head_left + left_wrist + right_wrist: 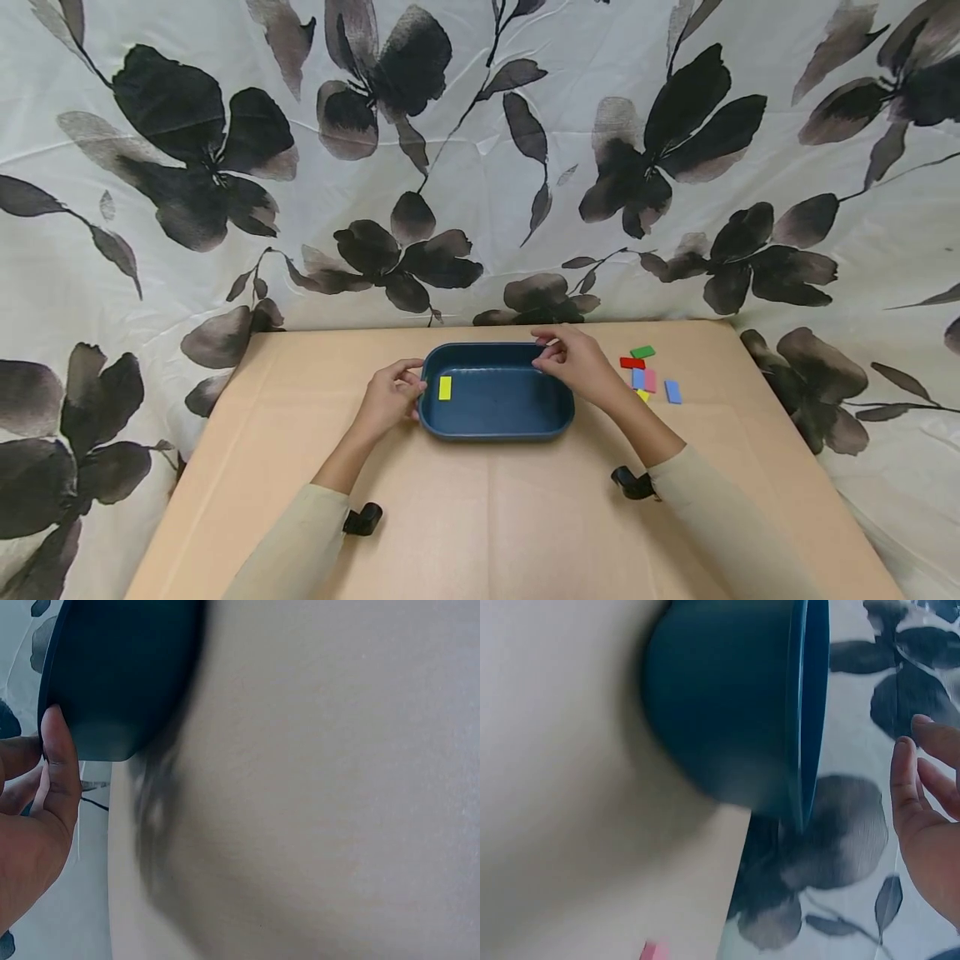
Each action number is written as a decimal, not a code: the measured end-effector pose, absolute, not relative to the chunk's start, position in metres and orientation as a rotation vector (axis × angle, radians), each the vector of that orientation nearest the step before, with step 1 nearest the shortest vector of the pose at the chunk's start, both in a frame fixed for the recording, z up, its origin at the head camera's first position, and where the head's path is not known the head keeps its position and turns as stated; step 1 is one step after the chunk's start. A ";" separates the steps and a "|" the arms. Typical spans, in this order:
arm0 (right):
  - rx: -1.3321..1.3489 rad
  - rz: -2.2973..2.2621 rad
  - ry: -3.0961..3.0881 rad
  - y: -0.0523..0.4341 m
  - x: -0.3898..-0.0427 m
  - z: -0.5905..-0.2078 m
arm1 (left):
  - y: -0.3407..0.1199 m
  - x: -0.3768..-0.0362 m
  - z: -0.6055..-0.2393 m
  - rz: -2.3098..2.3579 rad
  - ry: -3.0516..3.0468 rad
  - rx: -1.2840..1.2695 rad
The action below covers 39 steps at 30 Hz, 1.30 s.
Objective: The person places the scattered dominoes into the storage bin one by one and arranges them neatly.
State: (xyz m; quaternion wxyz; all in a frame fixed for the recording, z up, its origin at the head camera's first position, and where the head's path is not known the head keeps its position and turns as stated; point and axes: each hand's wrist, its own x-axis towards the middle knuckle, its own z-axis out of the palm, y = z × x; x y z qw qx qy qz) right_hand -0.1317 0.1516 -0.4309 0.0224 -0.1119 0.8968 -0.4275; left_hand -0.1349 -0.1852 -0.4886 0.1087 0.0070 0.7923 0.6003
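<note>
Item: blue tray (495,421), oblong, rounded corners, set flat on the tabletop (480,517) near the middle of its far edge.

Contents: one yellow block (445,387), laid flat on the tray floor against the left end wall.

Left hand (392,396): placed at the tray's left end. Its fingers are curled against the outside of the left wall. In the left wrist view the thumb (61,761) is seen pressed to the rim; whether the wall is truly pinched cannot be told.

Right hand (577,362): placed over the tray's far right corner. In the right wrist view the fingers (904,780) are seen straight, slightly apart and clear of the rim; nothing is seen to be held.

Beside the tray: loose blocks grouped toward the far right corner of the tabletop, namely a green block (642,352), red block (632,362), pink block (650,381) and blue block (672,392), all well apart from the left hand and just beyond the right wrist.

Risks, as judged:
- The tray may be slid or swung sideways if it is pushed at the left end alone, since no grip is shown at the right.
- The yellow block may be tipped out or shifted if the left wall is lifted.
- The loose blocks may be swept toward the right edge of the tabletop by the right forearm or sleeve.
</note>
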 end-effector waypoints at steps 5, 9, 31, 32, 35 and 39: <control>-0.319 -1.366 2.827 0.182 -0.127 -0.431 | -0.185 -0.136 -0.488 1.768 2.319 0.018; -0.266 -1.399 2.831 0.208 -0.121 -0.437 | -0.184 -0.135 -0.487 1.766 2.320 0.010; -0.035 -1.168 2.910 0.303 -0.092 -0.495 | -0.182 -0.132 -0.486 1.745 2.341 -0.011; -0.032 -1.148 2.903 0.305 -0.091 -0.497 | -0.182 -0.132 -0.486 1.747 2.342 -0.009; -0.003 -1.099 2.881 0.308 -0.087 -0.503 | -0.182 -0.131 -0.485 1.749 2.340 -0.007; 0.029 -1.082 2.862 0.309 -0.083 -0.508 | -0.183 -0.131 -0.485 1.743 2.340 -0.004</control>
